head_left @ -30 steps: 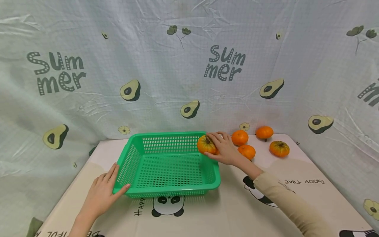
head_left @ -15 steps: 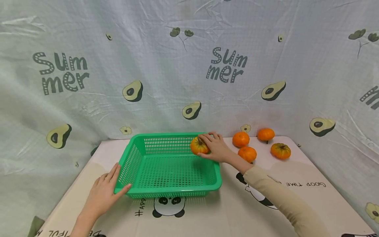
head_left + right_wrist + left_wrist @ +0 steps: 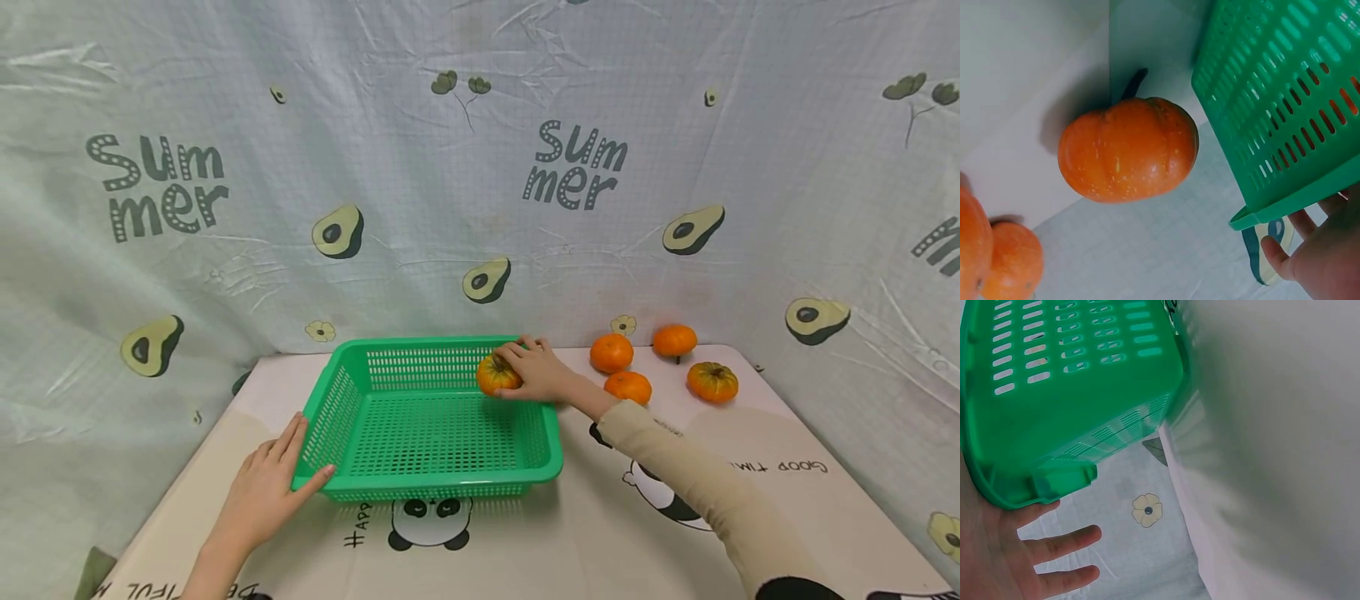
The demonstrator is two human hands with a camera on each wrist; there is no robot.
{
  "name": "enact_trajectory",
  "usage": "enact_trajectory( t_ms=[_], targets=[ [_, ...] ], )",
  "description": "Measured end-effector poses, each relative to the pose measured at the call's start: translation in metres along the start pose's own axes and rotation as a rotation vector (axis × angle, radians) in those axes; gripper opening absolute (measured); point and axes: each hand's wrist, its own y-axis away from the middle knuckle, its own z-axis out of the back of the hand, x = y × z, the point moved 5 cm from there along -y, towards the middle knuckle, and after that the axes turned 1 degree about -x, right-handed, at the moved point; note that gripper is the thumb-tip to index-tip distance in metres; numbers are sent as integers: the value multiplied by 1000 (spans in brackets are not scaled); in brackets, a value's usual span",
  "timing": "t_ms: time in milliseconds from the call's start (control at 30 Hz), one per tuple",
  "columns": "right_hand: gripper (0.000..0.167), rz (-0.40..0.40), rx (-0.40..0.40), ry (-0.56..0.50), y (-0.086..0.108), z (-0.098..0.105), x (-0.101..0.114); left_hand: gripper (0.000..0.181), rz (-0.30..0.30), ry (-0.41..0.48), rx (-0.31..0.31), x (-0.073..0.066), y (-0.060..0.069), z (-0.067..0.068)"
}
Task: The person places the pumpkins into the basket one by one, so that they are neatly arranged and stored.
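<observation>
A green plastic basket point(image 3: 435, 481) with slotted walls stands on the table. My left hand point(image 3: 258, 492) rests at its left front corner, thumb on the rim and fingers fairly straight along the side. In the left wrist view, several straight fingers of the left hand point(image 3: 1029, 556) extend past the basket's edge point(image 3: 1085, 412). My right hand point(image 3: 540, 372) holds a small orange-yellow pumpkin point(image 3: 495, 377) inside the basket's right back corner. From the right wrist, the basket wall point(image 3: 1260, 125) hides most of that pumpkin; orange shows through the slots.
Several small pumpkins lie on the table right of the basket: an orange one point(image 3: 611, 353), another point(image 3: 628, 387) beside the right forearm, one point(image 3: 674, 340) at the back, and a yellow-green streaked one point(image 3: 712, 382). A printed curtain point(image 3: 405, 208) hangs behind the table.
My right hand has moved left and slightly lower with the pumpkin, from over the basket's right rim into its back right corner. The left hand stays at the basket's corner.
</observation>
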Motion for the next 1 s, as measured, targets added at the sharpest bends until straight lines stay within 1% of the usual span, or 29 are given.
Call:
enact_trajectory(
  t_ms=[167, 367, 500, 567, 633, 767, 867, 1000],
  targets=[
    [62, 18, 58, 40, -5, -2, 2, 81, -1, 5, -4, 0, 1, 0],
    [58, 3, 131, 94, -10, -3, 3, 80, 1, 16, -4, 0, 1, 0],
    [54, 0, 154, 127, -11, -2, 4, 80, -2, 21, -8, 0, 1, 0],
    [53, 1, 158, 136, -11, -2, 3, 80, -3, 23, -9, 0, 1, 0],
    [55, -2, 160, 139, -12, -1, 3, 80, -5, 24, -9, 0, 1, 0],
    [63, -25, 179, 146, -12, -2, -1, 80, -7, 29, -7, -1, 0, 0],
    [62, -32, 180, 140, -11, 0, -2, 80, -11, 29, -7, 0, 1, 0],
    [59, -11, 144, 133, -9, 4, -2, 80, -14, 30, -4, 0, 0, 0]
  ],
)
